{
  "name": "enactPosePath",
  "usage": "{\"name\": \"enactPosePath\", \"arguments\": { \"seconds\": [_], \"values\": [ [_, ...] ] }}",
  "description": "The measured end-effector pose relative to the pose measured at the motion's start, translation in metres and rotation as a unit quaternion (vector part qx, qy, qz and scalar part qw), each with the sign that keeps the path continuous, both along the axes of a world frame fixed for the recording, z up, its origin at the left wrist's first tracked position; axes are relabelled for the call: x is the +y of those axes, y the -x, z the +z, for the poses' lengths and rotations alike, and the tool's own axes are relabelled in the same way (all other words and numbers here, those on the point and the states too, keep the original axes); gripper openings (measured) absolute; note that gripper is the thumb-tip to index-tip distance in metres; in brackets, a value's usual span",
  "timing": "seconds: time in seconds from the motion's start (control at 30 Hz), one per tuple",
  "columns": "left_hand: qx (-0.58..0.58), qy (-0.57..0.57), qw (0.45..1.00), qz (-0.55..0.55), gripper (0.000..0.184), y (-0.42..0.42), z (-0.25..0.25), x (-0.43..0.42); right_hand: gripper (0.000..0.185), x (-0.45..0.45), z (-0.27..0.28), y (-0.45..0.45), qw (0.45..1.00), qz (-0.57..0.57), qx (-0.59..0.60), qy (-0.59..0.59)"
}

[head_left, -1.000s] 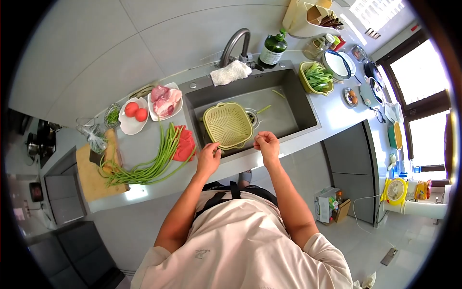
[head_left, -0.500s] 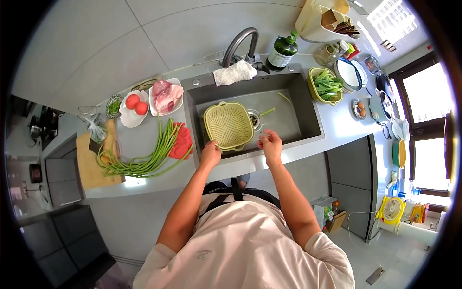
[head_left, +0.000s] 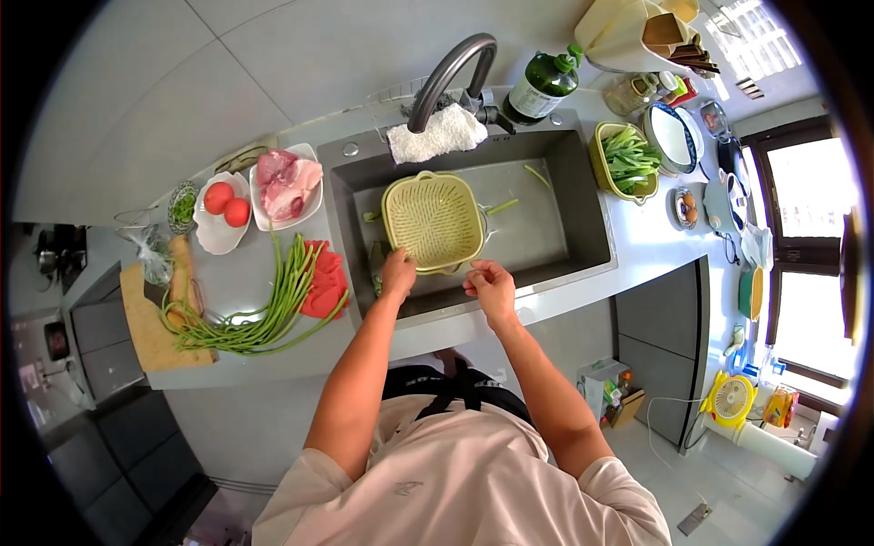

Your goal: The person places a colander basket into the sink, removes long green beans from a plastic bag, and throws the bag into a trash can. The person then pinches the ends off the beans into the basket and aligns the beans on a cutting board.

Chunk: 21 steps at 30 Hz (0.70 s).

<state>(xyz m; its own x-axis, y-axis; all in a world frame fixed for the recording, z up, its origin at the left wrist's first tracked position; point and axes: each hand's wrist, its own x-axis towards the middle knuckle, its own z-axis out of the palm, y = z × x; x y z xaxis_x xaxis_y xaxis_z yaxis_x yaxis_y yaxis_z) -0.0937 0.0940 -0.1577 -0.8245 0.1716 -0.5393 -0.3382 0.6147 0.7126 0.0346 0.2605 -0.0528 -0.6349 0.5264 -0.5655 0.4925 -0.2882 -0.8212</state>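
Observation:
A pale yellow-green plastic colander (head_left: 431, 218) with slotted holes sits in the grey sink (head_left: 564, 214), nothing inside it. My left hand (head_left: 398, 275) is closed on its front left rim. At the front right corner, my right hand (head_left: 492, 287) has its fingers curled in, the fingertips at the rim. Pieces of green stem (head_left: 502, 207) lie on the sink floor beside the colander, partly over the drain. Some green scraps (head_left: 377, 264) show at the sink's left side.
Left of the sink are long green beans (head_left: 273, 314), a red cloth (head_left: 326, 282), raw meat (head_left: 288, 187) on a dish, tomatoes (head_left: 218, 197) and a cutting board (head_left: 150, 337). Behind stand the faucet (head_left: 455, 68) and a green pump bottle (head_left: 544, 86). A basket of cut greens (head_left: 628, 159) stands right.
My right hand has moved left and in to the colander's front right corner. The left hand stays on the rim. The colander has shifted slightly right within the sink, and the view has turned a little.

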Motion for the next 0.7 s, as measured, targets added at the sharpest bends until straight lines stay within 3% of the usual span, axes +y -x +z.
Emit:
{"name": "enactPosePath", "arguments": {
  "seconds": [0.13,0.17,0.27,0.37,0.47,0.5,0.7],
  "values": [
    [-0.009,-0.064,0.998,0.024,0.047,0.016,-0.015,0.025,0.022,0.006,0.002,-0.004,1.0,0.006,-0.007,-0.007],
    [-0.087,-0.117,0.988,0.048,0.048,0.021,-0.012,0.03,0.023,0.008,0.003,-0.005,1.0,0.005,-0.006,-0.009],
    [-0.034,-0.09,0.995,0.028,0.046,0.02,-0.039,0.034,0.023,0.01,0.007,-0.008,1.0,0.004,-0.001,-0.006],
    [0.077,-0.05,0.995,-0.03,0.044,0.005,-0.008,0.023,0.024,0.004,0.013,-0.004,1.0,0.019,-0.002,-0.006],
    [0.077,-0.049,0.994,-0.064,0.043,-0.001,0.049,-0.003,0.025,-0.015,0.018,0.009,0.999,0.049,0.005,-0.008],
    [0.136,-0.044,0.988,-0.049,0.042,-0.009,0.031,-0.014,0.024,-0.024,0.017,0.015,0.998,0.062,0.011,-0.004],
    [0.301,-0.062,0.951,-0.019,0.035,-0.028,0.105,-0.114,0.021,-0.1,0.028,0.052,0.986,0.157,0.058,0.006]
  ]
}}
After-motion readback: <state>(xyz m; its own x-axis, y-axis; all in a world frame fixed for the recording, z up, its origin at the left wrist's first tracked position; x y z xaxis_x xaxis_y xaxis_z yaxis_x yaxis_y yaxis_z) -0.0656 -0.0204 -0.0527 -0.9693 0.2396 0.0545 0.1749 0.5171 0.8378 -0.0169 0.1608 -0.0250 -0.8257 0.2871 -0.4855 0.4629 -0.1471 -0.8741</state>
